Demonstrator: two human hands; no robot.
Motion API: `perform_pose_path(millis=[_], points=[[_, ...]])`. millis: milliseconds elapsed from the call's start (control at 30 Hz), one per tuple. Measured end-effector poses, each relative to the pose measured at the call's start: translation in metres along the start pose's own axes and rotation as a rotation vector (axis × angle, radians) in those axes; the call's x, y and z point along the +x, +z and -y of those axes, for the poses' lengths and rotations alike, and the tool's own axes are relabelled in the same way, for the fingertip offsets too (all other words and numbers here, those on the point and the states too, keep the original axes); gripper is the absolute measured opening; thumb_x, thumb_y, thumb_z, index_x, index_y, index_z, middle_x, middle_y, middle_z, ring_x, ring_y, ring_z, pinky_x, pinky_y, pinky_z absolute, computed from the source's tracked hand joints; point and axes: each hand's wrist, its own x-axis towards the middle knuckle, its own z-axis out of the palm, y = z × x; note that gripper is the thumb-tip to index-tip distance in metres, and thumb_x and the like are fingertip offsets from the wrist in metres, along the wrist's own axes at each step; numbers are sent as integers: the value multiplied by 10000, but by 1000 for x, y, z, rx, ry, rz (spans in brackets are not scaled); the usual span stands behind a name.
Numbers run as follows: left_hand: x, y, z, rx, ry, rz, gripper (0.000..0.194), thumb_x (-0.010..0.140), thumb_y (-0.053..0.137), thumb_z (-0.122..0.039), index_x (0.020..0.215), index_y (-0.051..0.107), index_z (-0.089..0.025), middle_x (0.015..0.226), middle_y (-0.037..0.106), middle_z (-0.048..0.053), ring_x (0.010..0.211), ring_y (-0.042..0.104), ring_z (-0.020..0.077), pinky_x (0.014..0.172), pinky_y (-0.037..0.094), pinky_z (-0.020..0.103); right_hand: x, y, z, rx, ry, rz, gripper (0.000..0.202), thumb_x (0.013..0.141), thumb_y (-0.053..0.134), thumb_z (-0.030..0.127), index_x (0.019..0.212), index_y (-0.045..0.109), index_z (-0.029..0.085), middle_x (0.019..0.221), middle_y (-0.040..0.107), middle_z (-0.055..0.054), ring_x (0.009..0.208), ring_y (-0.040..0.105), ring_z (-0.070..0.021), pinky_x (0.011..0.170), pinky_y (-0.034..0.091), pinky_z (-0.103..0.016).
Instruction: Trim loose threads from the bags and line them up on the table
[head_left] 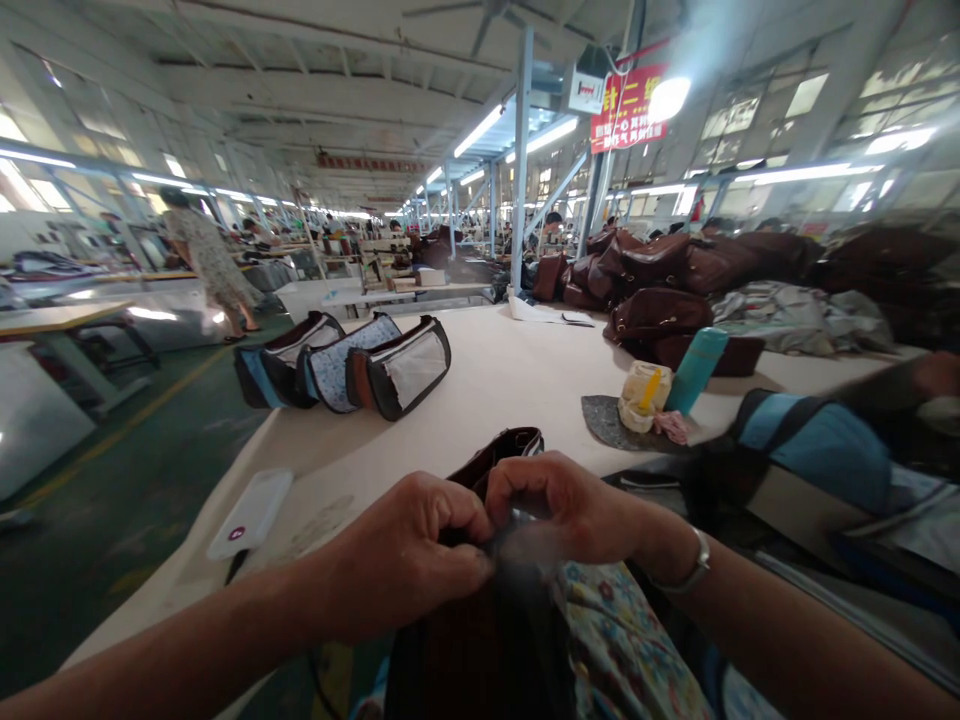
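My left hand and my right hand meet over a dark bag close to my body. Thumbs and fingers of both are pinched together at the bag's edge. Blur and the fingers hide the exact spot they grip. The bag's far end, with a dark rim, rises beyond my knuckles onto the table edge. Under my right forearm lies flowered cloth. A metal bangle circles my right wrist.
On the pale table stand three small bags at left. A white device with a cable lies nearer. To the right are a teal bottle, a cup, brown bags and a blue bag. A person stands far left.
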Motion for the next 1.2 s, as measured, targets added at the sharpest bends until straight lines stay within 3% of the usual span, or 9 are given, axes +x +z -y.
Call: perform_pose_path(millis=[133,300,400,600,733,933,1100,1200], points=[[3,5,2,45,-18,-58,105,775,553,-219,716,606,-150,625,427,-51,586,375,96,512,259,248,-4,6,0,-151,9,-118,108,737,712,160,784,616,145,739,603,13,636,508,-96,574,385,-215],[2,8,3,215,54,-129,160,782,524,-194,626,505,-162,615,409,-53,605,393,95,536,270,249,-10,13,-3,-433,-210,-189,72,752,580,116,801,577,168,747,589,1,644,514,-113,599,382,-243],[3,10,3,254,53,-173,145,761,513,-180,617,505,-163,607,425,-52,603,412,98,533,274,247,-15,14,-4,-677,-288,-164,123,774,500,123,876,528,185,814,578,-28,706,518,-149,625,380,-278],[4,12,7,283,85,-183,177,793,508,-185,702,658,-162,656,561,-33,646,510,120,586,327,253,-24,12,-5,-1040,-361,-83,174,824,435,83,966,476,175,875,573,-68,723,513,-173,614,419,-284],[2,11,7,294,113,-110,218,825,498,-163,776,711,-170,719,604,-26,696,542,123,638,344,254,-29,15,-4,-1178,-483,-59,194,893,356,71,943,529,142,820,569,-76,683,502,-175,583,442,-289],[-1,2,-5,122,29,75,187,874,522,-222,756,652,-160,759,569,-29,720,497,117,641,341,238,-32,16,-8,-1340,-719,-73,265,909,363,98,785,591,151,688,503,-64,568,410,-182,450,324,-321],[4,-2,-2,-33,-72,140,430,955,463,-507,692,476,-168,631,340,-45,583,300,101,510,238,259,-33,11,-11,-1259,-727,-5,255,907,382,124,809,616,151,722,538,-82,612,468,-191,509,445,-329],[6,0,1,22,-38,187,358,941,507,-467,771,562,-157,656,366,-47,599,300,100,517,241,251,-36,12,-13,-1215,-750,-21,230,926,385,145,869,607,166,756,568,-83,655,521,-200,603,520,-348]])
